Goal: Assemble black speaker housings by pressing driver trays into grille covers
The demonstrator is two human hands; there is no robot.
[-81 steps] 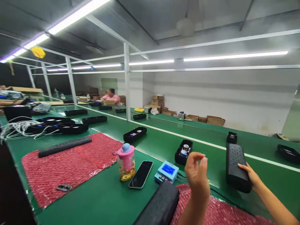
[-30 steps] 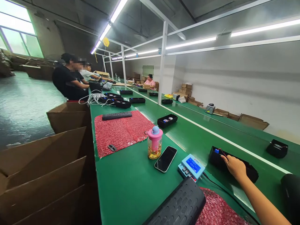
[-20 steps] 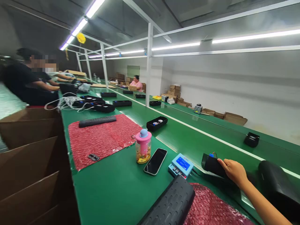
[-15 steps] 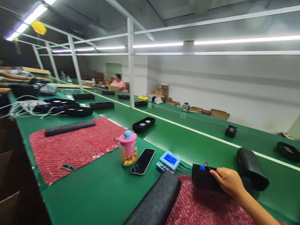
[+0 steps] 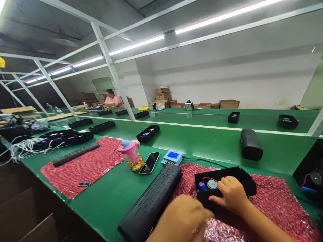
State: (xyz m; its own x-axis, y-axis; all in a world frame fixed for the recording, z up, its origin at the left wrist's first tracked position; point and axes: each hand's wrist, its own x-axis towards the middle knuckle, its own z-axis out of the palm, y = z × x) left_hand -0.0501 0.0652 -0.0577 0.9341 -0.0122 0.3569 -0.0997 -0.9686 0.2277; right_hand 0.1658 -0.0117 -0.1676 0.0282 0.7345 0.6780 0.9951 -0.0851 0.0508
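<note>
My right hand (image 5: 230, 194) grips the near wall of an open black speaker housing (image 5: 242, 178), its fingers reaching over the rim. Inside the housing show a round silver speaker driver (image 5: 212, 184), a blue cylindrical cell (image 5: 202, 186) and red wires. My left hand (image 5: 184, 215) is in front, between the housing and a long black speaker cover (image 5: 151, 203) with a dimpled surface; its fingers point away and are smeared and mostly hidden. Red bubble wrap (image 5: 275, 201) lies beneath the housing.
A blue tester with a lit screen (image 5: 173, 156), a phone (image 5: 150, 163) and a pink-lidded bottle (image 5: 131, 156) stand left of the housing. Another dark housing (image 5: 311, 176) is at the right edge. Black speaker bodies (image 5: 251, 144) lie along the green belt. A person in pink sits far back.
The view has swung right. The housing has come down onto the bubble wrap with its open side showing, my right hand still on it. My left hand has entered from below.
</note>
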